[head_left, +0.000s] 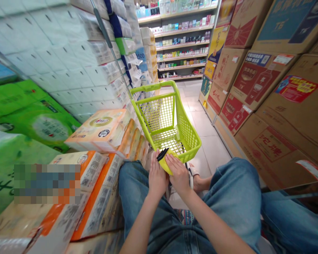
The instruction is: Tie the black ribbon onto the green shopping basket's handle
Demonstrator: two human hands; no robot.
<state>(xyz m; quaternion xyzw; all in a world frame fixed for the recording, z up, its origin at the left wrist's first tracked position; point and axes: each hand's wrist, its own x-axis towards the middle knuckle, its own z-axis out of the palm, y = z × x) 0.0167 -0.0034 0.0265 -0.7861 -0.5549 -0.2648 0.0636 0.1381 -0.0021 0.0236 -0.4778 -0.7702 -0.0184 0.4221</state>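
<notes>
Both my left hand and my right hand hold a small yellow container with a black ribbed cap at one end. Its exact kind is hard to tell because my fingers cover much of it. The cap points up and to the left. My hands are over my denim-clad knees, just in front of a lime-green wire shopping basket. The basket's near rim is close to the container, and a long handle rises from the basket's far end.
Wrapped tissue packs are stacked high along the left. Large printed cardboard cartons line the right. A tiled aisle floor runs ahead to shelves of small boxed goods. A metal rod slants across the left stack.
</notes>
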